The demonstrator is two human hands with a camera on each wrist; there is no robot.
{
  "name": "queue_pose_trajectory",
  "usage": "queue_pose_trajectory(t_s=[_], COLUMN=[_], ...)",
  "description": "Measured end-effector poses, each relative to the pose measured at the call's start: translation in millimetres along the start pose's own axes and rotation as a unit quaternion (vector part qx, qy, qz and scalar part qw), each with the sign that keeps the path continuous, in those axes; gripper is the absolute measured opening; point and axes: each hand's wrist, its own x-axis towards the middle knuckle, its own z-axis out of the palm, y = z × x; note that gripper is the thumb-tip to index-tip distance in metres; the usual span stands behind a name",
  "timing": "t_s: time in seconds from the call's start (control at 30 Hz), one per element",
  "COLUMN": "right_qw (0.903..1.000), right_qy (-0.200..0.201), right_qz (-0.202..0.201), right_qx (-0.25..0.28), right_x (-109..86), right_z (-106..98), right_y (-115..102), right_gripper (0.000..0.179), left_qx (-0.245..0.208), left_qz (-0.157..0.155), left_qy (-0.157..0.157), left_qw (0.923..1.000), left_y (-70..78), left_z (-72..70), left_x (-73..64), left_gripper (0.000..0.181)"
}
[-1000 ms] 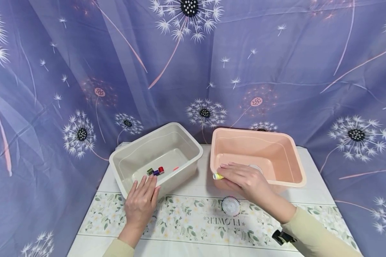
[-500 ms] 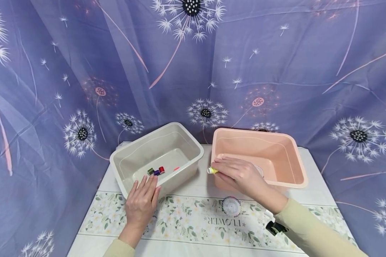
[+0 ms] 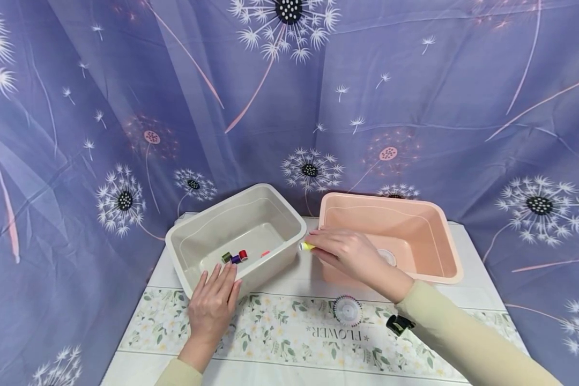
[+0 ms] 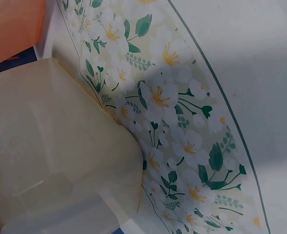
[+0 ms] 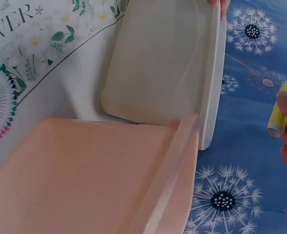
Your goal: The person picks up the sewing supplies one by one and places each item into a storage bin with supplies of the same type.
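My right hand (image 3: 349, 252) pinches a yellow thread spool (image 3: 306, 246) in the gap between two plastic bins, above their rims. The right wrist view shows the same yellow spool (image 5: 281, 109) between fingertips and thumb. My left hand (image 3: 211, 305) rests with straight fingers on the near rim of the grey bin (image 3: 212, 230). Inside that bin lie a green spool (image 3: 227, 257), a purple spool (image 3: 235, 259) and a red spool (image 3: 243, 255) close together. A small pinkish-orange item (image 3: 265, 253) is partly hidden by the near wall.
The pink bin (image 3: 391, 217) stands at the right, holding a white disc (image 3: 388, 257) partly covered by my right hand. A wheel of coloured pins (image 3: 347, 311) lies on the flowered tablecloth (image 3: 280, 332) in front. A blue dandelion curtain (image 3: 251, 145) hangs behind.
My right hand has moved left with the yellow spool, from over the pink bin's left rim toward the grey bin. The left hand stays in place.
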Motion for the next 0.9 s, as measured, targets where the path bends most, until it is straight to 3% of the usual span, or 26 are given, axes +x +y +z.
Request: queue_pose_trajectory(t_s=[0.9], right_qw=[0.9976], right_qy=[-0.047], right_qz=[-0.021], right_qx=[0.046], right_x=[59.4], right_z=[29.3], right_y=[14.7], right_gripper=[0.028], left_qx=[0.010], left_qz=[0.006], left_qy=[0.002], left_qw=[0.9999], left_y=[-0.5], left_z=[0.4], left_x=[1.0], left_gripper=[0.040])
